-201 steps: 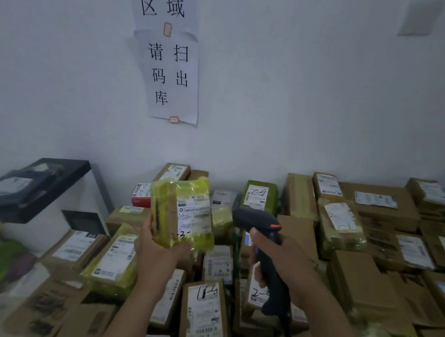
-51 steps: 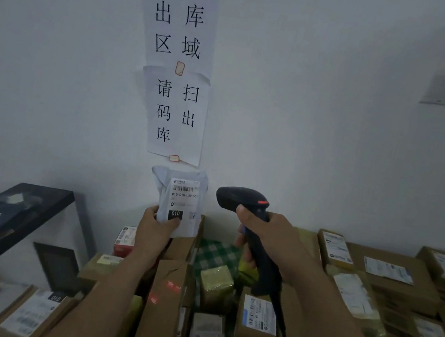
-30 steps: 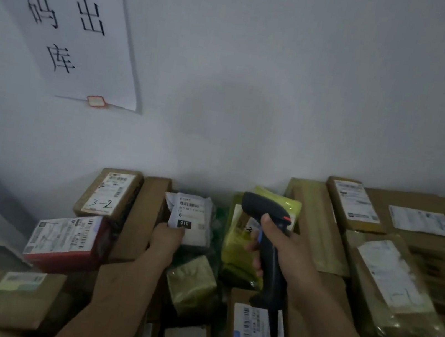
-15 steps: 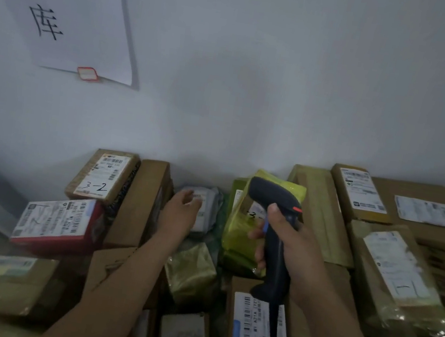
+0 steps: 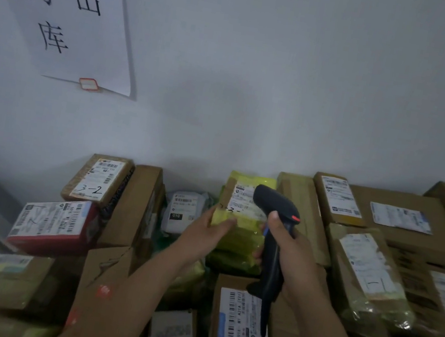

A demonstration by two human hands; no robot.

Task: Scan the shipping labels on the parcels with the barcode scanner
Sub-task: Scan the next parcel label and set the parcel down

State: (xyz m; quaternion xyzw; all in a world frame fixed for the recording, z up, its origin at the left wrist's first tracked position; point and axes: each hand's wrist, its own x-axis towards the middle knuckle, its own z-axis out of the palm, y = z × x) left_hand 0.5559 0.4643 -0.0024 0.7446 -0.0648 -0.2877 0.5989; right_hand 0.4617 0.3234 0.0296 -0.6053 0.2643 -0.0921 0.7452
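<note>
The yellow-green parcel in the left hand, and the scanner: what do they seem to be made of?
The yellow-green parcel looks wrapped in thin glossy plastic film: it wrinkles and catches light, with a paper label stuck on. The scanner seems hard moulded plastic, dark and matte, smoothly curved, with a small red-orange button.

Two hands [image 5: 205,235] [image 5: 293,256] — one scanner [image 5: 271,249] — parcels [image 5: 242,238] uncountable
</note>
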